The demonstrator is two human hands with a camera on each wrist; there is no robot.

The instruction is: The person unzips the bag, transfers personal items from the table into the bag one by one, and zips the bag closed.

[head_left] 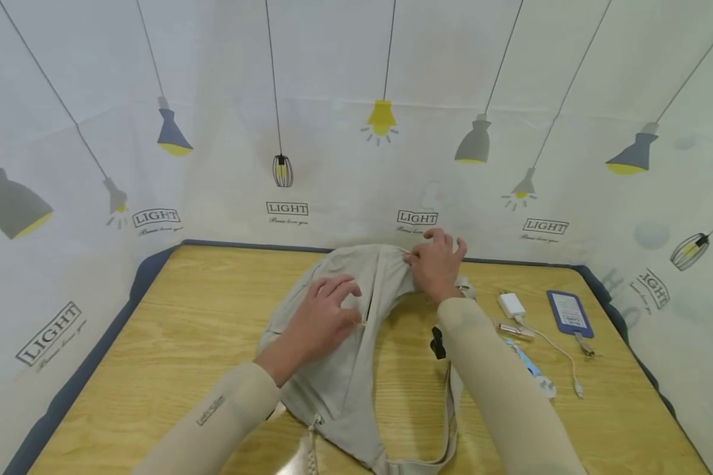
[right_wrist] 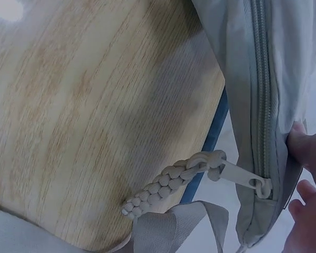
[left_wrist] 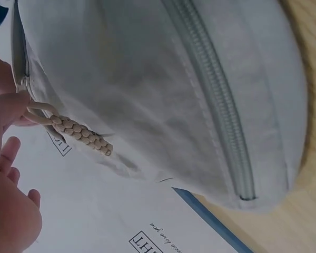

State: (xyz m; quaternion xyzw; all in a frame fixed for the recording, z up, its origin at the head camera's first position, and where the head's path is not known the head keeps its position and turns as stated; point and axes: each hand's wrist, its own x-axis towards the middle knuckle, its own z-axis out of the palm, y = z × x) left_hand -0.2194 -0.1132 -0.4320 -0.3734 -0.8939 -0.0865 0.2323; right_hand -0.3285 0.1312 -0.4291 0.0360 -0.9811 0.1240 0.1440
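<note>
A light grey crescent-shaped sling bag lies on the wooden table. Over its middle is my left hand, whose thumb and finger pinch a zipper pull; in the left wrist view a braided cord hangs from that pull. Another zipper runs along the bag's outer side and looks closed. My right hand pinches the bag's fabric at its far right end. The right wrist view shows a closed zipper with a second braided pull beside this hand.
A strap with a black buckle curves right of the bag. Farther right lie a white charger with a cable, a small metallic stick, a blue packaged item and a blue card holder. A printed curtain surrounds the table.
</note>
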